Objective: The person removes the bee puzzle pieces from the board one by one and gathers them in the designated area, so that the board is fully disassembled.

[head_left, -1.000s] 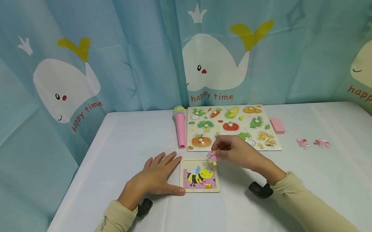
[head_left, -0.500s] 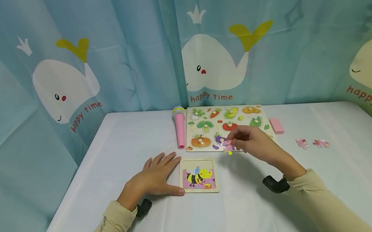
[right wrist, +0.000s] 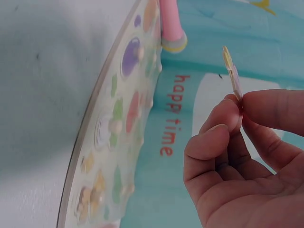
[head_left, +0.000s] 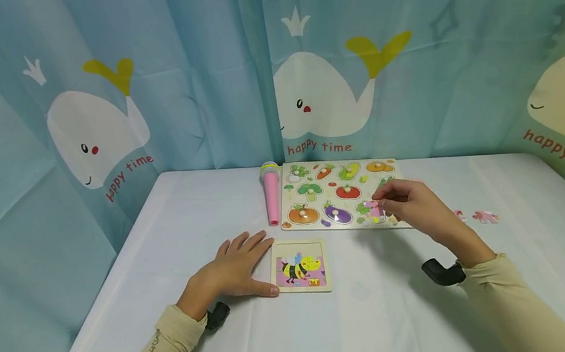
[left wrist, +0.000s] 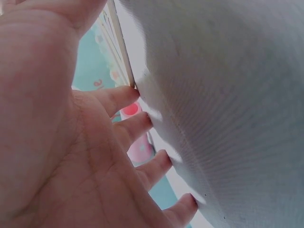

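A small pink jigsaw piece (head_left: 374,209) with a yellow tab is pinched between thumb and fingertips of my right hand (head_left: 418,210), held above the vegetable board. The right wrist view shows that jigsaw piece (right wrist: 232,72) edge-on. Fingers spread, my left hand (head_left: 235,269) rests on the table, its thumb and index finger touching the left side of a square wooden puzzle tray (head_left: 293,242). A bee picture on pink lies inside the tray, with bare wood along its top. In the left wrist view the fingertips (left wrist: 164,159) press on the white cloth.
Behind the tray lies a vegetable knob puzzle board (head_left: 301,196), partly hidden by my right hand. Left of it is a pink toy microphone (head_left: 273,196). Loose jigsaw pieces (head_left: 486,217) lie to the right, one partly covered by the hand. A whale-print curtain (head_left: 220,74) borders the table.
My right hand has carried the jigsaw piece away from the tray, rightward over the vegetable board. It now covers the pink block almost wholly. The left hand has stayed beside the tray.
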